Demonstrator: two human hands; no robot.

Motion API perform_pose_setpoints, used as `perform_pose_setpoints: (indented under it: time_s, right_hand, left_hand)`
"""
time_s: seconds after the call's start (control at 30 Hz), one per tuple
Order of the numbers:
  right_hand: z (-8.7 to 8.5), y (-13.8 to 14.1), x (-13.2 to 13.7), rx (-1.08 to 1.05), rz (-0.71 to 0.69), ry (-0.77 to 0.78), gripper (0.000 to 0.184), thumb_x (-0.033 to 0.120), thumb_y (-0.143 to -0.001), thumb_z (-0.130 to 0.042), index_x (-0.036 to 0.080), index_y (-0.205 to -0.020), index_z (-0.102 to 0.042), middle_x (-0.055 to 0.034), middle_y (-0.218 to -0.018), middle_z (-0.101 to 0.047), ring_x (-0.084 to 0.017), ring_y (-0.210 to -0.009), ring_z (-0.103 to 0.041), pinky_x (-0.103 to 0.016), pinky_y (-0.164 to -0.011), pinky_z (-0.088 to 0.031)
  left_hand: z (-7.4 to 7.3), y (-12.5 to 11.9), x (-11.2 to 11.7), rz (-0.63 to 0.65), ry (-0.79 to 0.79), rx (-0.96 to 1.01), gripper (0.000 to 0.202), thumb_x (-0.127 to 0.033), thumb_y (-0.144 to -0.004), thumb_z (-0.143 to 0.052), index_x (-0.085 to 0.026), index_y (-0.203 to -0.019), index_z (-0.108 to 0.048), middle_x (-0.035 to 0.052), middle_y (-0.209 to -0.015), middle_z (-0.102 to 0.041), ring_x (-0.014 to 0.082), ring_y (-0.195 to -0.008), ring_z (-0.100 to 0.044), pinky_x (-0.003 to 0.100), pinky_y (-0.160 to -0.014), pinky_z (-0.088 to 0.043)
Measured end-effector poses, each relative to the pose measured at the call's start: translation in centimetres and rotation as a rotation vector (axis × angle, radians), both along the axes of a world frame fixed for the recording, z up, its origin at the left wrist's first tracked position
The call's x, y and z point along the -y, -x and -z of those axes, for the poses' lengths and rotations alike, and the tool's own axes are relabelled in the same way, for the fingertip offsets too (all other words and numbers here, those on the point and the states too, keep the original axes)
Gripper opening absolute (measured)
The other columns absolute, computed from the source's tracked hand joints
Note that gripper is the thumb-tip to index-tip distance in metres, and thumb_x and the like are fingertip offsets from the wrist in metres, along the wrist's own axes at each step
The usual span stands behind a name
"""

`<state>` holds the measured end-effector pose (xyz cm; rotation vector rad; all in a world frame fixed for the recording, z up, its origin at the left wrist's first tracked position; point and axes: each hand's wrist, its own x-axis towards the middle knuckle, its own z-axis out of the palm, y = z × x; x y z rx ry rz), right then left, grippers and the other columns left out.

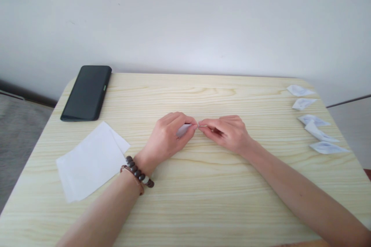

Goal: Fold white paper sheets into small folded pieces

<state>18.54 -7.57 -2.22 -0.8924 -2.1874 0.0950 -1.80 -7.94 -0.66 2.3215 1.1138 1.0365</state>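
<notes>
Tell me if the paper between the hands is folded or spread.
Folded: the paper is a small wedge pinched between left hand and right hand.

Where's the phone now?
Head view: the black phone lies at the table's far-left corner, just beyond the white sheets, left of the left hand, which pinches a folded paper with the right hand.

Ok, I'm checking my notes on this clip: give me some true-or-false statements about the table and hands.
1. The left hand and the right hand both pinch a small white paper over the table. True.
2. The phone lies at the far right corner. False: far left corner.
3. Five folded paper pieces lie near the right edge. True.
4. The beaded bracelet is on the right wrist. False: the left wrist.
5. The flat white sheets lie under the phone. False: apart from it.
</notes>
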Motion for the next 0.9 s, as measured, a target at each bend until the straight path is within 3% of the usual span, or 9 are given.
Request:
perform_pose_setpoints:
  time_s: [0.3, 0.9]
  right_hand:
    - [-0.42, 0.08, -0.06, 0.057, -0.021, 0.202, 0.008, 0.022, -0.090, -0.054, 0.019, -0.086, -0.061, 0.0076, -0.051, -0.055, -0.005, -0.044, -0.050, -0.017, -0.050, -0.036]
    - [-0.08, -0.10, -0.14, 0.033, -0.012, 0.241, 0.008, 0.026, -0.091, -0.053, 0.020, -0.091, -0.059, 0.0082, -0.052, -0.054, -0.006, -0.044, -0.047, -0.018, -0.051, -0.035]
  left_hand:
    - [0.09, 0.14, -0.33, 0.076, -0.151, -0.123, 0.008, -0.018, -0.091, -0.054, -0.019, -0.089, -0.061, 0.0025, -0.082, -0.069, 0.0156, -0.076, -0.059, 0.031, -0.073, -0.044]
    - [0.24, 0.03, -0.45, 0.047, -0.147, -0.091, 0.004, -0.020, -0.089, -0.059, -0.020, -0.090, -0.063, 0.0008, -0.084, -0.071, 0.0155, -0.078, -0.061, 0.031, -0.074, -0.045]
